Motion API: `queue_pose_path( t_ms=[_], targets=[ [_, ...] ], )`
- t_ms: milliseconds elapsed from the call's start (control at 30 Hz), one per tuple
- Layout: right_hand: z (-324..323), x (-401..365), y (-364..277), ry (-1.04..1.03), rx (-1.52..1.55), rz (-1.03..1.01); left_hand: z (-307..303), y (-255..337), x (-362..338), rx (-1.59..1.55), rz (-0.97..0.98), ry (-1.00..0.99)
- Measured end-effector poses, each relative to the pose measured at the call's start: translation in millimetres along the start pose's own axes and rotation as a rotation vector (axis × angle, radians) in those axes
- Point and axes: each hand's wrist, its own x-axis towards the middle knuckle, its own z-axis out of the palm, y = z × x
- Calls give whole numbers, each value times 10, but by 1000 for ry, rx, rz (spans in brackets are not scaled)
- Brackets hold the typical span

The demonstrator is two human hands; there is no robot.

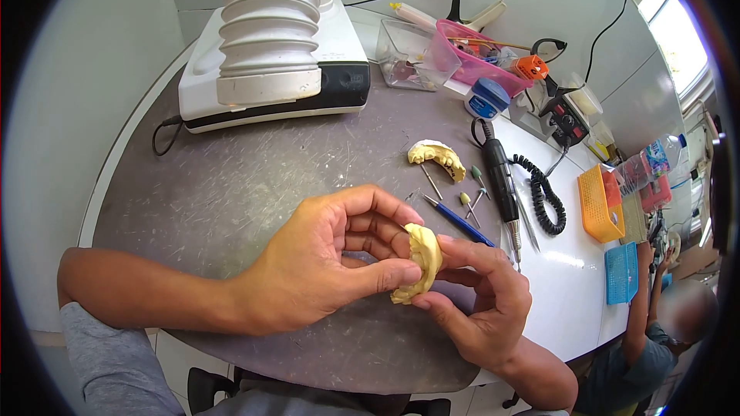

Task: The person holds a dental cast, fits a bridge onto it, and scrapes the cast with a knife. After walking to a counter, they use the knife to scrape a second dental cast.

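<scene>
A pale yellow dental cast (423, 262) is held upright on its edge above the grey work surface, between both hands. My left hand (320, 258) grips it from the left, thumb on its near face and fingers curled behind. My right hand (482, 293) pinches its right side between thumb and forefinger. Just beyond lie a second curved cast (438, 158), a blue pen-like tool (459, 220) and several small rotary bits (465, 199). A black handpiece (501, 177) with a coiled cord rests to their right.
A white machine with a ribbed hose (270, 31) stands at the back left. A pink basket (462, 62), blue-lidded jar (487, 97) and control box (566, 119) line the back right. Orange (600, 204) and blue (620, 273) baskets stand right, near another person (640, 362).
</scene>
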Motion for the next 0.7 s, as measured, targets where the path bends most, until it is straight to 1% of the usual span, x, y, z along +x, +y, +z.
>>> queue_pose_path(
  t_ms=[400, 467, 700],
  targets=[
    [-18, -6, -1, 14, 49, 18, -6, 20, 0, 1, -23, -8],
    [-60, -30, 16, -81, 21, 29, -14, -11, 3, 8, -6, -8],
    [-60, -31, 0, -69, 46, 60, -18, -23, 11, -74, -11, -17]
  ],
)
